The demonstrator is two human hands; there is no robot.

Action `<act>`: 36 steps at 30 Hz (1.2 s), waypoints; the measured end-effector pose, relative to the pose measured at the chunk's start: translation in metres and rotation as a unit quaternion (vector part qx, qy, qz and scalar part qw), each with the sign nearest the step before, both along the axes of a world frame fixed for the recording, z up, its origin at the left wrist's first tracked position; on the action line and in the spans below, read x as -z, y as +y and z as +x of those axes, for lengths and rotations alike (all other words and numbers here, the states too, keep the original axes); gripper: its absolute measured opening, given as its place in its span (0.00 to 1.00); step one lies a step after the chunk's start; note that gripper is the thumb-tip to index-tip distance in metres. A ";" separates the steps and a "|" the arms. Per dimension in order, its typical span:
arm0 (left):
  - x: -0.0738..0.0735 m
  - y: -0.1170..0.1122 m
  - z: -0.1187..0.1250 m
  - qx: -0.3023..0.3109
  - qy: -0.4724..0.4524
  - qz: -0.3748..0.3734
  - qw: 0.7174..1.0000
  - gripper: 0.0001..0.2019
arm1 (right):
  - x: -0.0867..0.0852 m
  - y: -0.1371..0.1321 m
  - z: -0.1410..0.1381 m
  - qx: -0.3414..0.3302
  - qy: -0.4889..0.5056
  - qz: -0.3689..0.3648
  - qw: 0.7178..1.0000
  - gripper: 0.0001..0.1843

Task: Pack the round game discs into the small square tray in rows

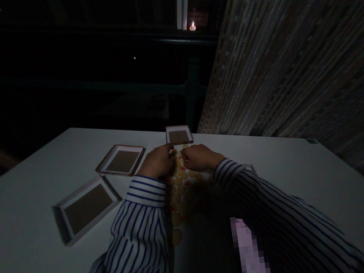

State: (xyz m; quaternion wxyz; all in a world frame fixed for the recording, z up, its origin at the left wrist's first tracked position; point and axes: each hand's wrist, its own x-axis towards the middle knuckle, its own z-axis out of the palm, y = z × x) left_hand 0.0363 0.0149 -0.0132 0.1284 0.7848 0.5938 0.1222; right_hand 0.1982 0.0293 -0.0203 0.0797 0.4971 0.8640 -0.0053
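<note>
Many round, pale yellow discs (176,198), some with red marks, lie loosely on the white table between my forearms. My left hand (158,161) is at the far end of the discs, its fingers curled inward close to them. Just to its right, my right hand (201,156) is closed with the knuckles turned toward the discs. Whether either hand holds a disc is hidden by the fingers and the dim light. Beyond the hands stands a shallow open box (178,127) with a brown bottom.
On the left of the white table (281,231) lie two more shallow trays, a brown-rimmed one (105,161) and a white-walled one (61,224). Part of a pale box (249,167) shows behind my right sleeve. A string curtain (244,74) hangs along the table's far right edge.
</note>
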 end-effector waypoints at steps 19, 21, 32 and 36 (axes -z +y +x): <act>-0.004 -0.005 0.019 -0.001 -0.117 0.065 0.991 0.19 | -0.021 -0.019 0.032 0.006 0.110 0.058 0.992 0.12; -0.005 -0.006 0.021 0.003 -0.124 0.064 0.990 0.19 | -0.023 -0.022 0.034 0.007 0.114 0.066 0.991 0.12; -0.002 -0.004 0.032 0.035 -0.177 0.050 0.982 0.18 | -0.032 -0.041 0.043 0.005 0.153 0.087 0.984 0.11; 0.000 -0.004 0.036 0.065 -0.216 0.040 0.973 0.17 | -0.032 -0.047 0.047 0.010 0.176 0.102 0.979 0.11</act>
